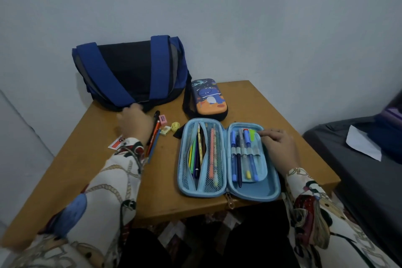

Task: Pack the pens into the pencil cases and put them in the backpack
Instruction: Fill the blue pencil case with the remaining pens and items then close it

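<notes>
Left hand (135, 123) reaches forward at the backpack (130, 74) edge, back-left on the counter (152, 191); can't tell its grip. Loose pens (153, 139) just beside its wrist. Open pencil case (228, 159) front-center, pens in it. Right hand (279, 148) at case's right edge, fingers pinching green tab (252, 134).
</notes>
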`<state>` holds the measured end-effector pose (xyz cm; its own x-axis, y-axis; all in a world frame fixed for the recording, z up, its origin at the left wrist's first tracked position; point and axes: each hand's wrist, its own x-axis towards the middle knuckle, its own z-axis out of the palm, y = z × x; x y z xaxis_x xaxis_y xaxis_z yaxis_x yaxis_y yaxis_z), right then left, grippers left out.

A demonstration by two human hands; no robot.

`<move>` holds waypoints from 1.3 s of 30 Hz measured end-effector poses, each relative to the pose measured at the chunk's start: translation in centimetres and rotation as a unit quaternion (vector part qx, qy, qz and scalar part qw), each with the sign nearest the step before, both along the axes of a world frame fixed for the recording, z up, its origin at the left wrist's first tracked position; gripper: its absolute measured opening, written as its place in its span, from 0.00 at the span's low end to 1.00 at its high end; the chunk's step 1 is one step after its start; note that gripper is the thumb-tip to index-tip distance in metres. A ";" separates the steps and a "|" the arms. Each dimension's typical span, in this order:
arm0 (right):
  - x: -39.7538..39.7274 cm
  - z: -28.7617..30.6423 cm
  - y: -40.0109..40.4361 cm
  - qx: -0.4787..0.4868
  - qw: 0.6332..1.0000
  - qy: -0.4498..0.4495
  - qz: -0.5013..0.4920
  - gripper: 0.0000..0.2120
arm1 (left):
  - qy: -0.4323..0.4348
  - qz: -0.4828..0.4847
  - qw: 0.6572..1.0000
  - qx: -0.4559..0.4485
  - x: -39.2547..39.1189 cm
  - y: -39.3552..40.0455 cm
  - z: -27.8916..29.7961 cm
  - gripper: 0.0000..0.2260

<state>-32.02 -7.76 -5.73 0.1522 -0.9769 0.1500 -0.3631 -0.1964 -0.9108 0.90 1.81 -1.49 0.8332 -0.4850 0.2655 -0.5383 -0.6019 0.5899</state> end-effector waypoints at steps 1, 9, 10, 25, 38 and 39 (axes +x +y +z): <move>0.0 0.0 0.0 -0.002 1.000 0.001 0.000 0.12 | 0.014 0.021 0.998 0.050 1.4 0.5 -0.3 0.14; 0.0 0.0 -0.1 -0.005 1.000 0.007 -0.004 0.12 | 0.133 0.002 0.984 0.122 4.8 2.0 -0.5 0.08; 0.1 0.0 -0.1 -0.005 1.000 0.007 -0.003 0.12 | 0.146 0.001 0.982 0.120 4.9 1.9 -0.5 0.09; 0.0 0.5 0.5 -0.006 1.000 -0.027 -0.012 0.06 | 0.326 -0.209 0.882 -0.267 -10.6 -7.8 5.7 0.05; 0.0 0.2 0.1 -0.006 1.000 -0.020 -0.010 0.08 | 0.291 -0.374 0.875 -0.098 -16.9 -12.6 1.9 0.05; 0.0 0.2 0.1 -0.004 1.000 -0.018 -0.011 0.09 | 0.288 -0.385 0.873 -0.084 -17.0 -12.8 1.7 0.06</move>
<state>-32.02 -7.70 -5.58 0.1255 -0.9786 0.1629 -0.3334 -0.1963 -0.9221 -16.10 -11.01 0.26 0.2953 -0.9549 0.0320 -0.3307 -0.0707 0.9411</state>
